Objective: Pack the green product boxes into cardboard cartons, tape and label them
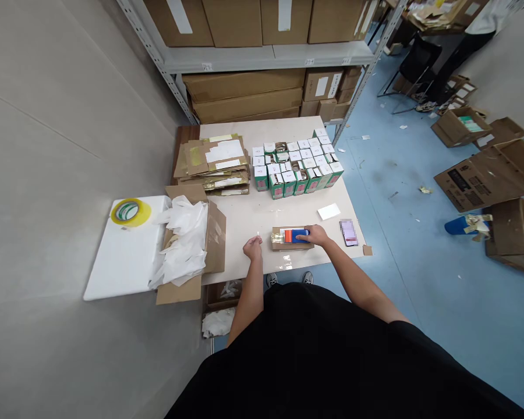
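My right hand is closed on the end of a blue and orange tool that looks like a tape dispenser. It rests on a small flat cardboard box near the table's front edge. Shiny yellowish tape shows at the box's left end. To the left of the box, and apart from it, my left hand is raised with fingers curled and pinched together; whatever they hold, if anything, is too small to tell. A white card or slip and a phone-like item with a purple screen lie to the right.
Several green and white small boxes stand in rows behind. Flattened cardboard is stacked at left, by an open carton with white paper. A tape roll lies on white foam. A shelf stands behind; a person is far right.
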The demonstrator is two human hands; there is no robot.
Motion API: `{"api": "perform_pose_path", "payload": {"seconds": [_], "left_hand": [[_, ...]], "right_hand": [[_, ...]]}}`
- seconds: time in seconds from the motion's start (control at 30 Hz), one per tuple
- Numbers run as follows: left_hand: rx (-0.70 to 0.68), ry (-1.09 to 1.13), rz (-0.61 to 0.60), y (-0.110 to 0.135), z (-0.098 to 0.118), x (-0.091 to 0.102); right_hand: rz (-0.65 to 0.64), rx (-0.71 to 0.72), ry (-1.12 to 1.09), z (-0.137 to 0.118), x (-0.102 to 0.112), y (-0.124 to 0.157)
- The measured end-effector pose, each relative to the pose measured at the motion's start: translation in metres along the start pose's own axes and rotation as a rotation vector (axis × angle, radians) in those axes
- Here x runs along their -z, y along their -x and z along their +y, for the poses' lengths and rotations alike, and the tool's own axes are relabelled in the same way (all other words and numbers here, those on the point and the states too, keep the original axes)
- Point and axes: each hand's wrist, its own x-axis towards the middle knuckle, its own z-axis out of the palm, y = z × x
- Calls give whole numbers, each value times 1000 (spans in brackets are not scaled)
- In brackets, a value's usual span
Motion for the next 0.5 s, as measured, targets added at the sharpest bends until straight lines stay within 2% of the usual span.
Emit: {"api": "perform_pose_path", "payload": {"seconds": [0.23, 0.5], "left_hand": [[185, -66, 2, -9, -17, -15], [371, -171, -122, 1, -34, -38]], "right_hand": [[-10, -36, 6, -4, -5, -6], [-30, -48, 6, -9, -4, -7]]}}
